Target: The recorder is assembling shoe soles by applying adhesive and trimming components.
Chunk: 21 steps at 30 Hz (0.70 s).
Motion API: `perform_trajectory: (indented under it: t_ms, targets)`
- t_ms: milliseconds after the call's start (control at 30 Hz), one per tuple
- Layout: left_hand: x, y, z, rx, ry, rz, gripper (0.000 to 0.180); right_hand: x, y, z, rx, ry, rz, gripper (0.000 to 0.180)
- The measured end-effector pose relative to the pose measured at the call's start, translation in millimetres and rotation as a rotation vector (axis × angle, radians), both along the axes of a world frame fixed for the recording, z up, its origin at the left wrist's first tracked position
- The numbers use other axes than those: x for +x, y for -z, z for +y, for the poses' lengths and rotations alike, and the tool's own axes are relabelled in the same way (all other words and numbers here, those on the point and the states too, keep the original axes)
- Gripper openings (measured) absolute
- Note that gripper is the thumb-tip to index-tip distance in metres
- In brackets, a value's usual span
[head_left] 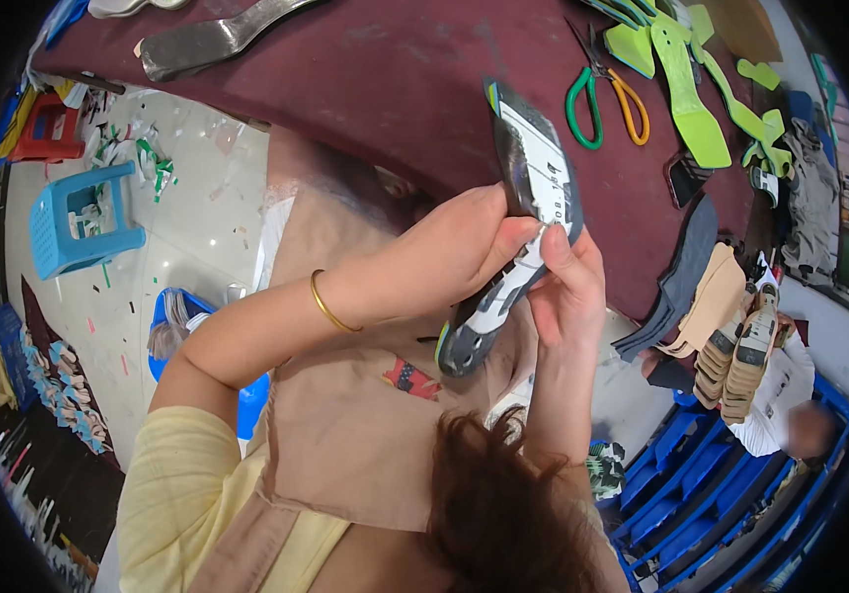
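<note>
A long black and white shoe insole (531, 188) is held up over the near edge of the maroon table (395, 74), tilted, with its white printed side showing. My left hand (479, 237) pinches its left edge near the middle, fingers curled and thumb pressed on the surface. My right hand (570, 282) grips the opposite edge, its thumb close to my left thumb; the fingers behind are partly hidden. The lower end of the insole hangs in front of my beige apron (345, 435). Beyond it lie scissors (605, 87) with one green and one orange handle.
A dark flat metal tool (197, 49) lies at the table's far left. Bright green insole-shaped pieces (691, 109) and a phone-like black object (684, 180) are at right, with stacked insoles (745, 346) beside a person in white (780, 395). A blue stool (88, 222) stands on the scrap-littered floor.
</note>
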State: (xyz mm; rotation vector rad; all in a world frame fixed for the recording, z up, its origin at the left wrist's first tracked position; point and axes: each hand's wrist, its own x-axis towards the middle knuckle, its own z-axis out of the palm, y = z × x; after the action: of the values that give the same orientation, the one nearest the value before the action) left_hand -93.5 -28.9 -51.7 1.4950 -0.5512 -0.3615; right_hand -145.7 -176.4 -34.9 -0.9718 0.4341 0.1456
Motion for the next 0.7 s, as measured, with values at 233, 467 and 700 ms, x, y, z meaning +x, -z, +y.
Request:
perform_trajectory:
  t_ms: [233,467,700]
  targets:
    - [-9.7,29.2,9.5,0.377,0.074,-0.238,0.034,-3.3,16.4,-2.6,-0.127,0.018,-0.046,0.039]
    - [15.2,16.5,20.6,-0.239,0.192,0.575,0.035,-5.3,11.4,-7.5,-0.028,-0.046,-0.054,0.041]
    - [-7.2,23.1,8.4,0.083,-0.006,0.136,0.032,-7.4,14.2,0.5,-0.065,0.069,-0.046,0.036]
